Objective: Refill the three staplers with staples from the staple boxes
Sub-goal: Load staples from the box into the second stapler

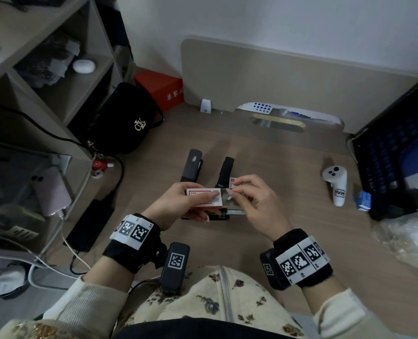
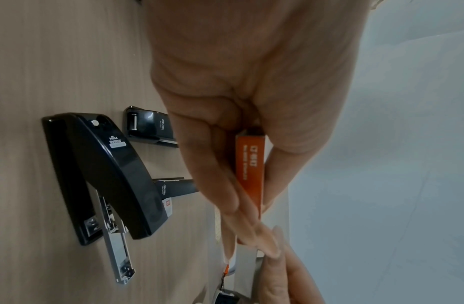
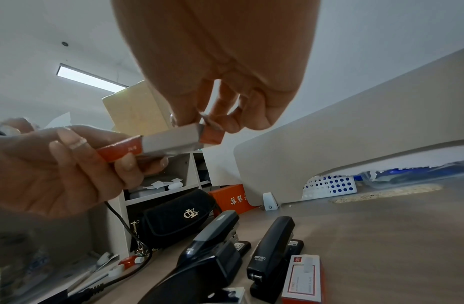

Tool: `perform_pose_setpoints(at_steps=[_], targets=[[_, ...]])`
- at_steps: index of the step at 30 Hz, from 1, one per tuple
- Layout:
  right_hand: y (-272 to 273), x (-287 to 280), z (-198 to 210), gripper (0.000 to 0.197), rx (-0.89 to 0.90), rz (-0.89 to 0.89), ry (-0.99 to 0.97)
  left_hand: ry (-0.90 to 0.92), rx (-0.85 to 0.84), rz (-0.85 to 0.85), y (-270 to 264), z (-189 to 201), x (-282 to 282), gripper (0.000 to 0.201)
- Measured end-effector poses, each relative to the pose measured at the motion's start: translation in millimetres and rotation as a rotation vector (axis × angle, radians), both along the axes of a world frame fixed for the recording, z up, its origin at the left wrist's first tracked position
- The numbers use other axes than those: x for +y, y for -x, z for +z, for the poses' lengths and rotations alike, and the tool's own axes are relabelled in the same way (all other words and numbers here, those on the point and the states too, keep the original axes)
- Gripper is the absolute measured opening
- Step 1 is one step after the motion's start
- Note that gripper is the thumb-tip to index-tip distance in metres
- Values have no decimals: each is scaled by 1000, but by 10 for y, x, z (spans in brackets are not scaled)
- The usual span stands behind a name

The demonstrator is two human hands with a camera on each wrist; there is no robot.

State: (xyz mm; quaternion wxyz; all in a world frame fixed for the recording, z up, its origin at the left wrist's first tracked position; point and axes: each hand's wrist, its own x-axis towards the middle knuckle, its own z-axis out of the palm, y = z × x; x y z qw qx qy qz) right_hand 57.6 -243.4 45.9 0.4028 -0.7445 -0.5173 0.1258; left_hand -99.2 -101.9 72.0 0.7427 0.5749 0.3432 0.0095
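Observation:
My left hand (image 1: 204, 200) grips a red-and-white staple box (image 1: 199, 193) above the desk, thumb on top and fingers beneath. Its grey inner tray (image 3: 171, 137) is slid partly out to the right. My right hand (image 1: 230, 191) pinches the tray's red end flap (image 3: 211, 134). Under my hands lies a black stapler (image 2: 103, 174), opened, with its metal magazine (image 2: 119, 257) sticking out. Two more black staplers (image 1: 192, 165) (image 1: 225, 172) lie shut farther back. A second staple box (image 3: 302, 277) rests on the desk beside the right stapler.
A black handbag (image 1: 127, 118) and a red box (image 1: 160, 88) sit at the back left by a shelf unit. A white controller (image 1: 336, 184), a small blue box (image 1: 363, 200) and a dark crate (image 1: 394, 152) stand at the right. Cables and a phone (image 1: 51, 192) lie left.

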Motion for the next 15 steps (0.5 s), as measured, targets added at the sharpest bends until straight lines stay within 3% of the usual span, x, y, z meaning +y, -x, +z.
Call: perform_pose_setpoints(at_steps=[15], targets=[[30,-3,200,27,262,-123,-134,19,-10,17,-19,58,-26,23]])
